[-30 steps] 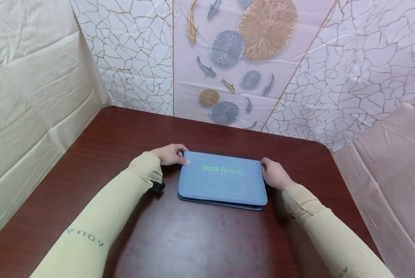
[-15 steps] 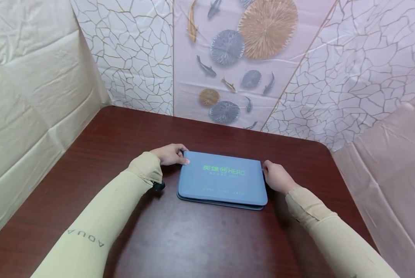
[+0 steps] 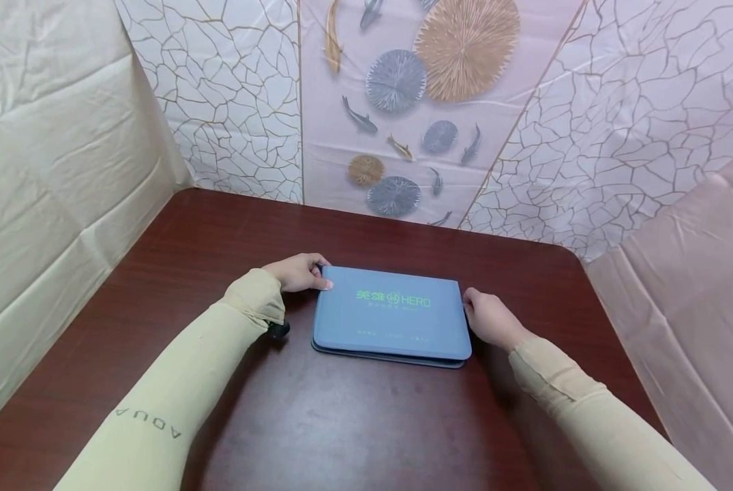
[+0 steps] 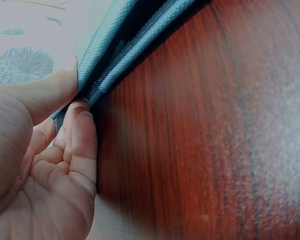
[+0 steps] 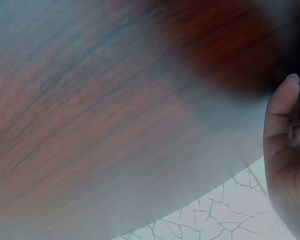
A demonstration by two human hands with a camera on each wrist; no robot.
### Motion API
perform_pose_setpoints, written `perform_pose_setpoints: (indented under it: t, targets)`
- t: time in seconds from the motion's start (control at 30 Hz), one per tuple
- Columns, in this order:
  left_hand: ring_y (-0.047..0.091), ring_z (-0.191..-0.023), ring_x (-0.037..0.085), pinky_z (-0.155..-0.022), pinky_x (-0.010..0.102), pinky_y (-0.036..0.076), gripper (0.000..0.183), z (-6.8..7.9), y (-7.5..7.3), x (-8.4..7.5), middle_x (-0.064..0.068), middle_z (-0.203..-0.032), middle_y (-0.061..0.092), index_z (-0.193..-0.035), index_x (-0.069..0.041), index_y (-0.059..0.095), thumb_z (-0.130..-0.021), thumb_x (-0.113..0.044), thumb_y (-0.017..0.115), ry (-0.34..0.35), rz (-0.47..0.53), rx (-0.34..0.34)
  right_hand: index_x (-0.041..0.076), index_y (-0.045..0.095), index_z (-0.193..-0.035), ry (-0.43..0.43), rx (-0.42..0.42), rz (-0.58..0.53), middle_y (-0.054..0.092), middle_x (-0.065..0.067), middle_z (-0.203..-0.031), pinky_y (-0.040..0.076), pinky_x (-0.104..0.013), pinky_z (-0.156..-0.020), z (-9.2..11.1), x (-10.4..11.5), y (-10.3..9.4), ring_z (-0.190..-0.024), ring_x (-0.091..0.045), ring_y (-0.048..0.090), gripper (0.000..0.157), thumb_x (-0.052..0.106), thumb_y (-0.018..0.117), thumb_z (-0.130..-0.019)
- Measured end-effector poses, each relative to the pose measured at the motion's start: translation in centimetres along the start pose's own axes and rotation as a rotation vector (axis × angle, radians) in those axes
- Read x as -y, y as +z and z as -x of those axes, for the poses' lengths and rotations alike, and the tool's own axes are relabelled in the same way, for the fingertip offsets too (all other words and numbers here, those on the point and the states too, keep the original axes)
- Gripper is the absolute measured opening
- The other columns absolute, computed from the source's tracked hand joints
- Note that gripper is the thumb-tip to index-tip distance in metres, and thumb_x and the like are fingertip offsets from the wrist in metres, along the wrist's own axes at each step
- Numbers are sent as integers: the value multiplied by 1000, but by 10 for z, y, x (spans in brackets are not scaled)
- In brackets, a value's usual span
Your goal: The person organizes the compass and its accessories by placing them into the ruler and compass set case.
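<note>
A flat blue case (image 3: 397,320) with green "HERO" lettering lies on the table. Its cover and base stand slightly apart along the near edge. At its far left corner my left hand (image 3: 298,273) pinches the edge, thumb on top. The left wrist view shows the two woven layers of the case (image 4: 140,55) parting beyond the fingertips, with a dark strip between the fingers. My right hand (image 3: 494,319) has its fingers curled at the right edge, just below the far right corner. Only the thumb side of it shows in the right wrist view, by a sliver of blue.
The dark red wooden table (image 3: 341,429) runs back to a patterned cloth wall (image 3: 237,102). Pale cloth hangs along both sides. A small black object (image 3: 278,330) sits below the left cuff.
My right hand has slid a little toward me along the case's right edge. The left hand keeps its grip at the corner, and the head view has shifted slightly.
</note>
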State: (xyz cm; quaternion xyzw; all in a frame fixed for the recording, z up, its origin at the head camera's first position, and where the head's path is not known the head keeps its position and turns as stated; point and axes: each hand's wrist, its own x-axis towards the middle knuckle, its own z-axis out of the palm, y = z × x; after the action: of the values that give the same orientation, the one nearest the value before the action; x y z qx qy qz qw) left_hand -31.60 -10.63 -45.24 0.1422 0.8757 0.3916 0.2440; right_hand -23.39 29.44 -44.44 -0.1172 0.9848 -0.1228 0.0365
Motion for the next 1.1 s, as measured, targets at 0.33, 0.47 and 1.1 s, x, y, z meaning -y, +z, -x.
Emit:
perform_pose_setpoints:
  t: [0.33, 0.47, 1.1]
  targets:
    - [49, -82, 19, -72, 31, 38, 46, 0, 1, 0, 6, -90, 53, -127, -11, 53, -89, -27, 72, -3, 1, -4, -1, 58, -100, 16, 46, -11, 63, -11, -85, 50, -36, -63, 14, 3, -4, -71, -18, 58, 7, 4, 54, -97]
    - [49, -81, 19, -71, 31, 39, 46, 1, 1, -1, 6, -90, 52, -127, -12, 53, -88, -28, 72, -16, -12, -6, 0, 58, -99, 11, 56, -19, 62, -9, -84, 49, -34, -61, 20, 4, -3, -69, -16, 57, 6, 4, 54, -97]
    - [48, -83, 19, -72, 31, 38, 45, 4, 1, -4, 7, -91, 51, -127, -11, 52, -89, -27, 71, -17, 2, -5, 10, 48, -81, -49, 75, 24, 44, -1, -62, 39, -32, -56, 51, 9, 4, -56, -14, 42, 16, 7, 51, -96]
